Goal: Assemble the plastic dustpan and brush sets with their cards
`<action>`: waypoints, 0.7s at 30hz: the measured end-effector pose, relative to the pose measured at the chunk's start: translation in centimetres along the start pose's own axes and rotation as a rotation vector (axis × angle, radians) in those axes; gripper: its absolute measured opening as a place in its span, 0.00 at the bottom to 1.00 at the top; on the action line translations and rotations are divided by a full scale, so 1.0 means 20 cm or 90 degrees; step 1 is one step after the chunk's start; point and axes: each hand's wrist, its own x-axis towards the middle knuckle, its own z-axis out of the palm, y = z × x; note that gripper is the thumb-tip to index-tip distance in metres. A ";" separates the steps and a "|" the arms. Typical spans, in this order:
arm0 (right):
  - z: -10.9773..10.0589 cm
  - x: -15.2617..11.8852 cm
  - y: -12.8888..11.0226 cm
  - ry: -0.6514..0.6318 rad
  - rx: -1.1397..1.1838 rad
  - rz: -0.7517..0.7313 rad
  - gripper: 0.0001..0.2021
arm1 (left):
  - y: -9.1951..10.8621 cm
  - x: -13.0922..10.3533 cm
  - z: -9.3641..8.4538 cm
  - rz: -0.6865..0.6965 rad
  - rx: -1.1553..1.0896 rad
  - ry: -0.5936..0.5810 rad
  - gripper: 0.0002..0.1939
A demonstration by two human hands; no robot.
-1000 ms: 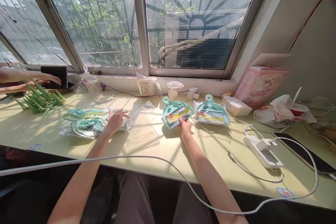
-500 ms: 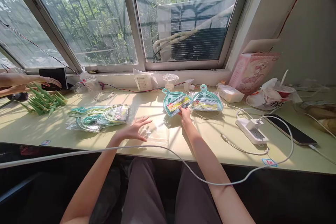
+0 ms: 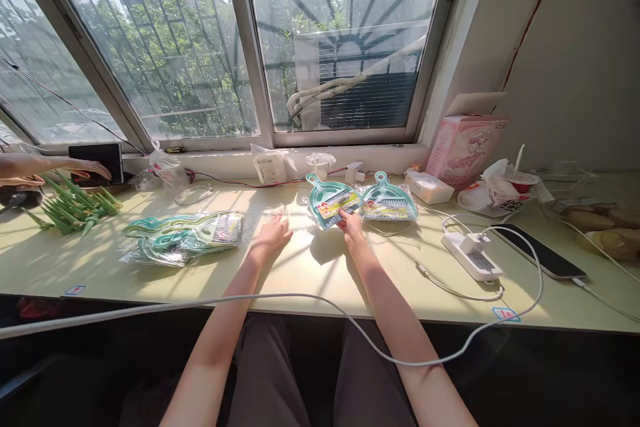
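Note:
My right hand (image 3: 353, 225) is closed on the lower edge of a teal dustpan (image 3: 323, 195). A small brush with a colourful label card lies across its pan, and its handle loop points away from me. A second dustpan set (image 3: 387, 200) in clear wrapping lies just right of it on the table. My left hand (image 3: 271, 235) rests on the table with curled fingers at a thin clear plastic bag (image 3: 274, 215); the fingertips are partly hidden. Left of that hand lies a pile of wrapped dustpan sets (image 3: 183, 237), teal and yellowish-green.
A white cable (image 3: 310, 295) hangs across in front of my forearms. At right are a power strip (image 3: 473, 260), a phone (image 3: 537, 252) and a pink box (image 3: 463, 150). Green stalks (image 3: 75, 207) lie at left beside another person's hands (image 3: 85, 168). Windows stand behind the table (image 3: 300, 280).
My left hand has moved forward and right, and its spread fingers have curled. The plastic bag has shifted away from me. My right hand still holds the dustpan; the view has tilted slightly.

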 end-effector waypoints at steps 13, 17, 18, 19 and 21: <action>-0.10 0.08 -0.01 -0.189 -0.242 0.038 0.11 | 0.04 0.15 0.02 -0.282 -0.048 0.072 0.27; -0.08 0.08 -0.01 -0.177 -0.264 0.032 0.11 | 0.05 0.13 0.00 -0.302 -0.073 0.118 0.29; -0.07 0.07 -0.01 -0.183 -0.268 0.031 0.11 | 0.05 0.12 -0.01 -0.304 -0.081 0.130 0.29; -0.07 0.07 -0.01 -0.188 -0.274 0.030 0.11 | 0.06 0.12 -0.01 -0.305 -0.088 0.143 0.29; -0.06 0.07 -0.01 -0.198 -0.286 0.026 0.12 | 0.07 0.12 -0.02 -0.297 -0.097 0.169 0.28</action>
